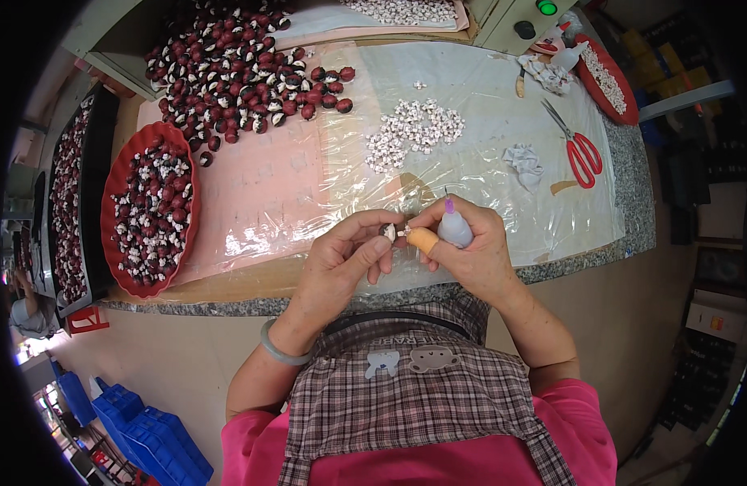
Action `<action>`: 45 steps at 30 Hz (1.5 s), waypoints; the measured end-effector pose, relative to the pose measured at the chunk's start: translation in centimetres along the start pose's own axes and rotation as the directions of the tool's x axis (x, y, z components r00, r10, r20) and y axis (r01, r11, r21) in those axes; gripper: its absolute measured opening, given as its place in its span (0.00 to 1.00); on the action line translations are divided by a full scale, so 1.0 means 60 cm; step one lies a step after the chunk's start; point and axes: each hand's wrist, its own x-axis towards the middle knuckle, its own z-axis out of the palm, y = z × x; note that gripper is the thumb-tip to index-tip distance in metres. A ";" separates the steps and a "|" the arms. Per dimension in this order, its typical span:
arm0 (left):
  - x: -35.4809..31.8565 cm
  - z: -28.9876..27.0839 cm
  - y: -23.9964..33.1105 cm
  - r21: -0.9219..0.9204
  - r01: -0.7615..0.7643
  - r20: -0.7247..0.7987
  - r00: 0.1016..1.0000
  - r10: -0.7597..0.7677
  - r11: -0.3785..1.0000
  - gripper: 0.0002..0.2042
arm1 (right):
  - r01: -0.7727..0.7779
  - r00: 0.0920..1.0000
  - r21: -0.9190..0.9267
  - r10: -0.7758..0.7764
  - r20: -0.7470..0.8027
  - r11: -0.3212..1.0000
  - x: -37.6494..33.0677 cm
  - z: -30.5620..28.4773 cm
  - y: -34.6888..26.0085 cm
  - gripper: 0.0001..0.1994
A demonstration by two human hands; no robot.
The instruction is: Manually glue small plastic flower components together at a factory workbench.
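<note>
My left hand [353, 247] is closed, pinching a small black-and-white ball piece [388, 232] between thumb and fingers. Close beside it, my right hand [475, 243] grips a pale squeeze bottle [454, 230] with a purple needle tip pointing away from me. An orange finger cover [423, 240] sits on that hand's thumb. Thumb and forefinger pinch a tiny white piece [404, 231] right at the ball; whether the two touch I cannot tell. Beyond my hands lies a loose heap of small white pieces [414, 134] with dark marks.
Many dark red, black and white balls [236, 73] are piled at the far left. A red scalloped tray [114, 235] holds balls with white pieces attached. At right lie red-handled scissors [582, 158], crumpled tissue [524, 164] and a red dish [621, 113] of white pieces. Plastic film covers the table.
</note>
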 end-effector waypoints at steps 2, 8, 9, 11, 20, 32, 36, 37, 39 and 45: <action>-0.005 0.004 0.002 0.020 0.000 -0.021 1.000 0.000 1.000 0.13 | 0.034 0.999 -0.053 -0.034 0.003 0.998 -0.002 -0.001 0.006 0.05; -0.008 0.006 0.002 0.168 0.000 -0.038 0.999 0.006 0.986 0.13 | 0.268 0.961 -0.324 -0.276 0.022 0.907 0.000 0.001 0.013 0.05; -0.008 0.008 0.003 0.231 -0.014 -0.053 0.998 0.027 0.973 0.13 | 0.361 0.925 -0.381 -0.379 0.032 0.851 0.000 0.002 0.016 0.05; -0.011 0.012 0.004 0.290 -0.024 -0.070 0.996 0.046 0.957 0.13 | 0.347 0.931 -0.367 -0.364 0.024 0.863 -0.004 0.004 0.018 0.05; -0.014 0.021 0.002 0.691 -0.368 0.099 0.901 0.423 0.622 0.13 | 0.338 0.937 -0.182 -0.348 -0.021 0.923 -0.024 0.017 0.034 0.06; -0.020 0.001 0.019 0.638 -0.295 0.057 0.939 0.338 0.711 0.12 | 0.358 0.933 -0.164 -0.358 0.028 0.919 -0.005 0.026 0.034 0.09; -0.045 -0.050 0.078 0.795 -0.246 -0.059 0.878 0.475 0.554 0.12 | 0.228 0.973 -0.010 -0.228 0.029 0.974 -0.003 0.018 0.004 0.16; -0.057 -0.078 0.096 0.868 -0.216 -0.103 0.802 0.588 0.448 0.13 | 0.240 0.970 0.000 -0.240 0.036 0.971 -0.003 0.010 0.004 0.16; -0.077 -0.142 0.135 0.985 -0.030 -0.111 0.642 0.758 0.169 0.11 | 0.257 0.966 -0.056 -0.255 0.048 0.965 -0.003 -0.007 0.012 0.15; -0.073 -0.190 0.177 0.874 0.315 0.087 0.647 0.758 -0.370 0.12 | 0.249 0.969 -0.123 -0.247 0.031 0.961 -0.002 -0.020 0.023 0.12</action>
